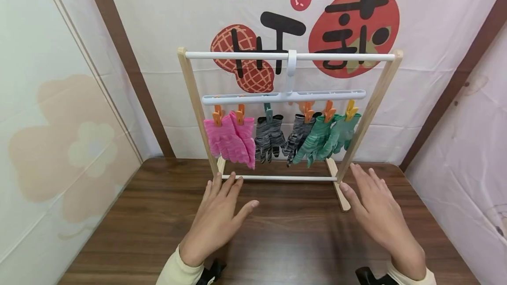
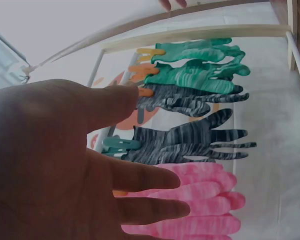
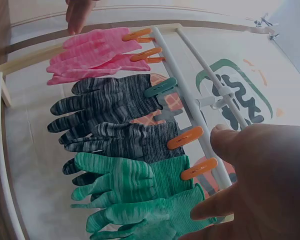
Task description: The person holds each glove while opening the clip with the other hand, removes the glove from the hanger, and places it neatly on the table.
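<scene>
My left hand (image 1: 218, 214) is spread over the table in front of the rack's left foot, fingertips near the lower white bar (image 1: 277, 178). My right hand (image 1: 376, 214) lies beside the rack's right foot (image 1: 343, 199), fingers extended. Neither hand holds anything. Pink gloves (image 1: 229, 137), black-and-grey knit gloves (image 1: 270, 137) and green gloves (image 1: 342, 133) hang in a row from a white hanger (image 1: 328, 95). Orange clothespins (image 3: 185, 137), a teal clothespin (image 3: 160, 87) and a yellow clothespin (image 1: 350, 111) clip their cuffs.
The wooden rack (image 1: 372, 113) stands at the back of the brown table (image 1: 285, 232). Its top white rod (image 1: 237, 55) carries the hanger's hook (image 1: 292, 63). Behind it hangs a printed white cloth (image 1: 158, 25); more pale cloth (image 1: 51, 113) closes off the left side.
</scene>
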`<action>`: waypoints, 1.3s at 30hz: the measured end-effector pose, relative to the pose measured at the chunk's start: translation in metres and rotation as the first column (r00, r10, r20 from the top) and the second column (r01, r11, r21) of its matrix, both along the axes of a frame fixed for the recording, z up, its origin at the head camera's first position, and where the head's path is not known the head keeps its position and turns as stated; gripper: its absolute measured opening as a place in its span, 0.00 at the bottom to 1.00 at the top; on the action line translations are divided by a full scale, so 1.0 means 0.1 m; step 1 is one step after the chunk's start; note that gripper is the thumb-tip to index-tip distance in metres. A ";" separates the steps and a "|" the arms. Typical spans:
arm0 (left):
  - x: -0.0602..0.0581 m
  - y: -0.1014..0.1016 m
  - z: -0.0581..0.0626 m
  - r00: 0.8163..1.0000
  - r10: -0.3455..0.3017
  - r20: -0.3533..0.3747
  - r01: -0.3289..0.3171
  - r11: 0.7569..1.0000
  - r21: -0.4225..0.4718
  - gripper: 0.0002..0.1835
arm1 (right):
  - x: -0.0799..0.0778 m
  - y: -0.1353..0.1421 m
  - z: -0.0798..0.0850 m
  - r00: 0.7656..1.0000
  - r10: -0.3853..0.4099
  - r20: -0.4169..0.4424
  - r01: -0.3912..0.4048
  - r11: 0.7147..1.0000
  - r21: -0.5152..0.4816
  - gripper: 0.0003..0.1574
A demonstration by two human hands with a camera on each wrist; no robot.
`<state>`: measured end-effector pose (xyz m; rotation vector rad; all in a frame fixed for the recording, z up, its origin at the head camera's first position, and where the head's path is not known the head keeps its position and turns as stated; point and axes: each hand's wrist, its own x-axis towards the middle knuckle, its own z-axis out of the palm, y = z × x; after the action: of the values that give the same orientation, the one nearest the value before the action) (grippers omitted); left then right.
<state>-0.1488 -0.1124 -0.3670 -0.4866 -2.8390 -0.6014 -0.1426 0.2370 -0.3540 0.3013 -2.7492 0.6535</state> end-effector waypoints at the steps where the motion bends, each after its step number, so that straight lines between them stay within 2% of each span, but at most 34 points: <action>1: 0.00 0.00 0.00 1.000 -0.005 -0.016 0.005 1.000 0.001 0.42 | -0.01 0.00 0.01 1.000 0.000 -0.008 0.000 1.000 -0.008 0.42; 6: -0.01 0.04 -0.02 0.998 -0.025 -0.064 0.027 0.999 0.027 0.38 | -0.06 -0.02 0.06 0.998 -0.037 -0.043 0.035 0.998 -0.051 0.40; 13: -0.06 0.16 -0.05 0.996 -0.056 -0.072 0.061 0.996 0.068 0.34 | -0.24 -0.05 0.19 0.987 -0.111 -0.114 0.098 0.989 -0.109 0.39; 18: -0.10 0.29 -0.06 0.993 -0.099 -0.067 0.103 0.993 0.061 0.34 | -0.38 -0.09 0.28 0.965 -0.144 -0.220 0.107 0.979 -0.171 0.36; 24: -0.21 0.47 0.01 0.983 -0.159 -0.090 0.165 0.985 0.055 0.34 | -0.60 -0.10 0.42 0.902 -0.200 -0.382 0.101 0.959 -0.265 0.31; 28: -0.28 0.58 0.07 0.976 -0.191 -0.102 0.196 0.980 0.042 0.34 | -0.78 -0.12 0.54 0.874 -0.240 -0.423 0.108 0.944 -0.313 0.28; 33: -0.38 0.74 0.16 0.967 -0.233 -0.103 0.238 0.970 0.041 0.34 | -0.94 -0.15 0.62 0.862 -0.262 -0.435 0.106 0.931 -0.350 0.27; 39: -0.47 0.92 0.27 0.953 -0.276 -0.125 0.282 0.959 0.030 0.34 | -1.02 -0.15 0.67 0.862 -0.256 -0.437 0.099 0.931 -0.350 0.26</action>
<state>-0.1958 -0.0207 -0.3399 -0.8942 -2.6557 -0.6617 -0.2447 0.2217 -0.2866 0.1062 -2.1279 0.8282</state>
